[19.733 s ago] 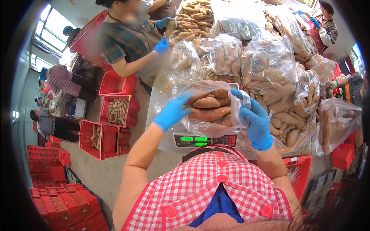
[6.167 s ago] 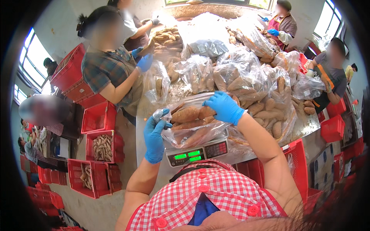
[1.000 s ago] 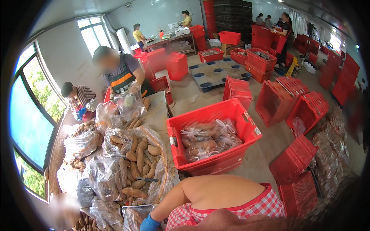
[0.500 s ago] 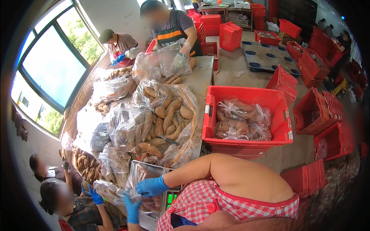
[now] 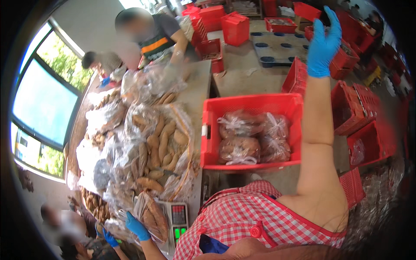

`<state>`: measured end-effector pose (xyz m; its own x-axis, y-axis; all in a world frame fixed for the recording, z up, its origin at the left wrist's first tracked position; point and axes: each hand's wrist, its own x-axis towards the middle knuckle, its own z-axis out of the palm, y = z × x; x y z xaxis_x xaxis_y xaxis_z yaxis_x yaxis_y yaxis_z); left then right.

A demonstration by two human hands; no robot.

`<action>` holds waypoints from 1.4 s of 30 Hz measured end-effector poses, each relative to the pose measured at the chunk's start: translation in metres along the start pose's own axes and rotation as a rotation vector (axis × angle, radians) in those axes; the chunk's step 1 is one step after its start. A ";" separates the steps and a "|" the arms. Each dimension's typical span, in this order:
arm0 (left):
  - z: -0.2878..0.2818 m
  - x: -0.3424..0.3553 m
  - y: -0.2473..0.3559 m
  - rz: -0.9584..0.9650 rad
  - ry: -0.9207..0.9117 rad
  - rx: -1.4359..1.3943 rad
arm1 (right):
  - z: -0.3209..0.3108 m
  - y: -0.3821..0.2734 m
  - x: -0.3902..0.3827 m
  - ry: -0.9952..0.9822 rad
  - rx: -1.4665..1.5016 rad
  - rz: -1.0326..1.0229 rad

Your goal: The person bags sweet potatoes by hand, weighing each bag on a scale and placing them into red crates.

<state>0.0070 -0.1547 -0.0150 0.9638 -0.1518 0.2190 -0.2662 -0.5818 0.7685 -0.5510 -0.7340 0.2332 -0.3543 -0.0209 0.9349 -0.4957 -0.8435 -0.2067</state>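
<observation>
My right hand (image 5: pixel 323 43), in a blue glove, is raised at upper right, fingers apart and holding nothing, over the floor beyond a red crate (image 5: pixel 208 121). Low in the view, my left hand (image 5: pixel 138 227), also gloved, grips the gathered plastic of a bag of sweet potatoes (image 5: pixel 152 216). That bag lies on a digital scale (image 5: pixel 178 221) with a green display. The red crate holds several knotted bags of sweet potatoes (image 5: pixel 240 148) beside the table edge. Loose sweet potatoes (image 5: pixel 164 138) lie in open plastic on the metal table (image 5: pixel 195 80).
Co-workers stand at the table's far end (image 5: pixel 158 43) and lower left (image 5: pixel 80 242), one blue-gloved hand (image 5: pixel 110 239) near mine. Red crates (image 5: pixel 234 28), some stacked, and a plastic pallet (image 5: pixel 277 50) are on the floor at the back and right. A window (image 5: pixel 39 108) is at left.
My right hand has left the bag on the scale and risen to upper right, opening. My left hand stays at the bag. The head view has turned from the earliest frames toward the crates.
</observation>
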 end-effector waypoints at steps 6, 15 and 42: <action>0.112 -0.085 0.190 0.208 -0.376 -0.387 | -0.126 0.093 -0.142 -0.687 0.222 0.805; 0.399 -0.236 0.317 1.422 -0.687 0.016 | -0.219 0.042 -0.245 -0.884 0.115 1.156; 0.359 -0.155 0.116 0.206 -1.281 -0.134 | -0.145 0.028 -0.478 -1.453 0.148 0.532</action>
<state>-0.1691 -0.4856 -0.1756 0.2112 -0.9205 -0.3287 -0.3373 -0.3843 0.8594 -0.5099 -0.6695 -0.2616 0.6313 -0.7341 0.2501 -0.4561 -0.6123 -0.6458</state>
